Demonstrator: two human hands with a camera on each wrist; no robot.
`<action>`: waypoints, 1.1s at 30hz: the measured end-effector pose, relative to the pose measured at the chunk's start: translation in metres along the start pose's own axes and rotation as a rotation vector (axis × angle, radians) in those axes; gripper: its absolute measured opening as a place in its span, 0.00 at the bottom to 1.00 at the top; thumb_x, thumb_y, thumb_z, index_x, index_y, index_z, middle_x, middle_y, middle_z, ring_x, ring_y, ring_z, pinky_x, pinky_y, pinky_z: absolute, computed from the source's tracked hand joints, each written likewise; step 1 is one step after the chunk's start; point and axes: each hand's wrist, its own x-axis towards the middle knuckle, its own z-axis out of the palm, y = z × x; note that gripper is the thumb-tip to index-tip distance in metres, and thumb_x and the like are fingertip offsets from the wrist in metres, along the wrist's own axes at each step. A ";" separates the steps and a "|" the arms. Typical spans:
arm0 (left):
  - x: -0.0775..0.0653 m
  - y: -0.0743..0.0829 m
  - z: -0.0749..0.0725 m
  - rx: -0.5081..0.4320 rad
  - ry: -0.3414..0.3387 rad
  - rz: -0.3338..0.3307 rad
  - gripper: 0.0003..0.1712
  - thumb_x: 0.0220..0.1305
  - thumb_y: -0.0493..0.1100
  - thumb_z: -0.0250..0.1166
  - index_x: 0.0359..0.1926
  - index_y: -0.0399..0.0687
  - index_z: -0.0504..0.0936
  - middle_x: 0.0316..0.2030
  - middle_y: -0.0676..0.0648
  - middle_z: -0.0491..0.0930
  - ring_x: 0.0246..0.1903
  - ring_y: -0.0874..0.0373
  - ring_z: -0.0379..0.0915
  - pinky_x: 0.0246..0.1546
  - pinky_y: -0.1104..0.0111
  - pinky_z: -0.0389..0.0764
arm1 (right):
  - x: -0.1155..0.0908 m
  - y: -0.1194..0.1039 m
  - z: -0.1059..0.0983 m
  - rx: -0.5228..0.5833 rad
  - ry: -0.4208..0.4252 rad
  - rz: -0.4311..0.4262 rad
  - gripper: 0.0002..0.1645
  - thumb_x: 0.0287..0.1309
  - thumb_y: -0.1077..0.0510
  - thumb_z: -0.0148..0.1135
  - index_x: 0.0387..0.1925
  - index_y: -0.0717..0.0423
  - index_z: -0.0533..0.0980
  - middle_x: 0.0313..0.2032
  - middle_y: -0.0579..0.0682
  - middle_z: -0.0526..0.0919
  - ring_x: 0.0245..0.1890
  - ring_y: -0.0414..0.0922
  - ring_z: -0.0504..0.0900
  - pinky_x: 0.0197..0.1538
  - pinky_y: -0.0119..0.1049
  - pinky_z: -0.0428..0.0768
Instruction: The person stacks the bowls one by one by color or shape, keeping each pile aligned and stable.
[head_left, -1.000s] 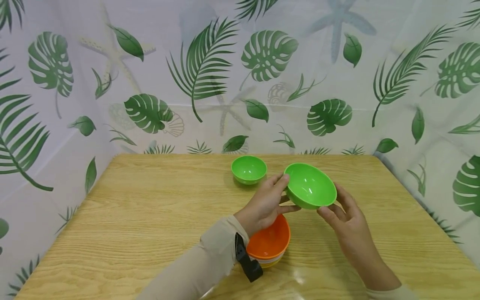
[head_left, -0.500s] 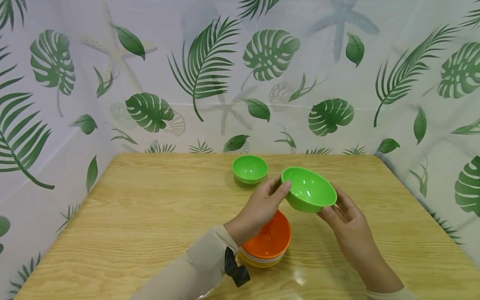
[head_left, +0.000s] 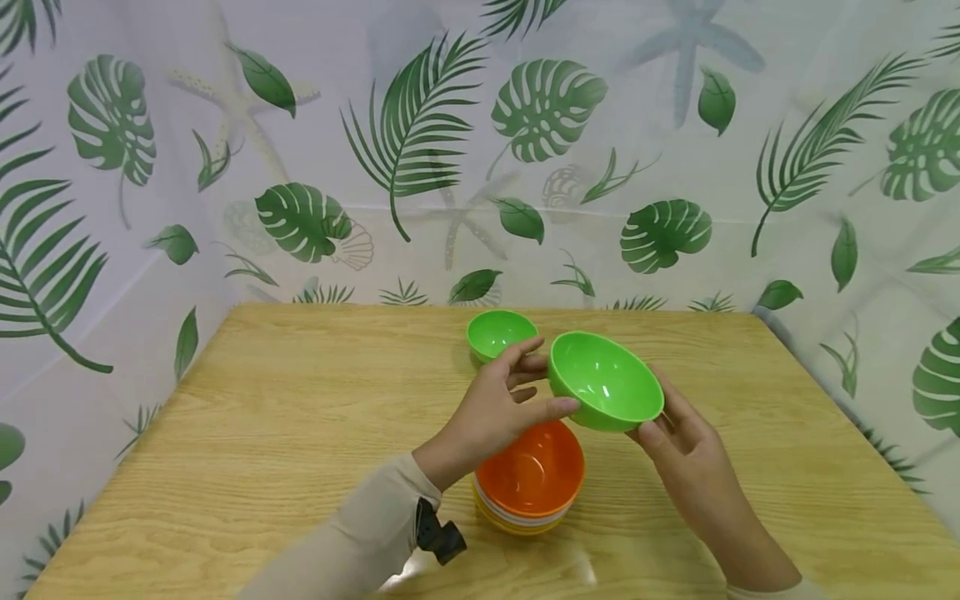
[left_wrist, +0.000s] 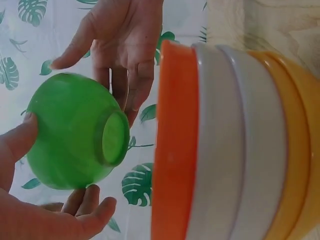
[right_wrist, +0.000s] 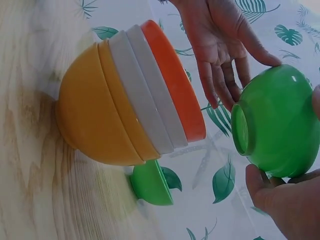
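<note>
A green bowl is held above the table, tilted, its inside facing the head camera. My right hand grips it at the right side, thumb near the rim and fingers behind; in the right wrist view this hand is at the lower right. My left hand is spread at the bowl's left, thumb tip at the wall and other fingers apart from it. Below stands a stack of nested bowls, an orange bowl on top, with white bowls and yellow bowls under it.
A second green bowl stands upright near the back of the wooden table, partly behind my left fingers. A leaf-patterned sheet hangs behind the table and along its sides.
My left hand has loosened from the bowl and spread its fingers, moving left. The held bowl has shifted slightly left with my right hand. More of the orange bowl shows.
</note>
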 end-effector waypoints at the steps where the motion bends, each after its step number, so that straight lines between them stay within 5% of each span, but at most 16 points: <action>1: -0.001 0.000 -0.003 0.024 -0.014 0.008 0.43 0.54 0.46 0.69 0.69 0.48 0.60 0.54 0.51 0.72 0.54 0.62 0.67 0.56 0.63 0.67 | 0.000 0.000 0.002 -0.002 0.009 0.009 0.35 0.66 0.69 0.45 0.70 0.67 0.45 0.68 0.61 0.52 0.60 0.41 0.67 0.56 0.34 0.67; 6: -0.007 0.000 -0.014 0.074 -0.053 0.041 0.43 0.51 0.44 0.71 0.68 0.54 0.63 0.56 0.54 0.72 0.55 0.63 0.65 0.57 0.61 0.66 | 0.002 0.000 0.010 -0.010 0.035 0.052 0.37 0.63 0.69 0.51 0.70 0.66 0.49 0.67 0.58 0.55 0.60 0.39 0.66 0.55 0.33 0.69; 15: -0.017 -0.004 -0.021 -0.119 -0.058 0.032 0.47 0.47 0.36 0.72 0.68 0.39 0.60 0.59 0.44 0.68 0.56 0.56 0.66 0.52 0.67 0.71 | 0.000 0.001 0.015 0.000 -0.047 0.104 0.43 0.58 0.69 0.57 0.70 0.64 0.48 0.66 0.56 0.54 0.56 0.42 0.70 0.50 0.35 0.73; 24: -0.031 -0.010 -0.037 0.006 -0.131 0.030 0.45 0.43 0.38 0.75 0.65 0.45 0.66 0.59 0.50 0.68 0.55 0.58 0.66 0.55 0.66 0.69 | 0.002 0.006 0.019 -0.330 -0.116 -0.053 0.48 0.41 0.72 0.68 0.67 0.61 0.60 0.58 0.54 0.67 0.55 0.42 0.69 0.52 0.29 0.72; 29: -0.039 -0.013 -0.040 -0.091 -0.164 0.001 0.48 0.43 0.35 0.74 0.66 0.38 0.61 0.62 0.45 0.64 0.58 0.56 0.64 0.56 0.66 0.67 | 0.001 0.007 0.022 -0.372 -0.155 -0.044 0.49 0.39 0.68 0.71 0.66 0.58 0.61 0.60 0.50 0.66 0.58 0.41 0.64 0.54 0.29 0.70; 33: -0.045 -0.016 -0.043 -0.024 -0.167 0.002 0.50 0.42 0.37 0.75 0.67 0.38 0.60 0.62 0.45 0.64 0.58 0.57 0.63 0.58 0.68 0.63 | 0.001 0.008 0.023 -0.406 -0.183 -0.041 0.50 0.37 0.66 0.73 0.66 0.54 0.62 0.60 0.48 0.64 0.60 0.42 0.62 0.56 0.31 0.69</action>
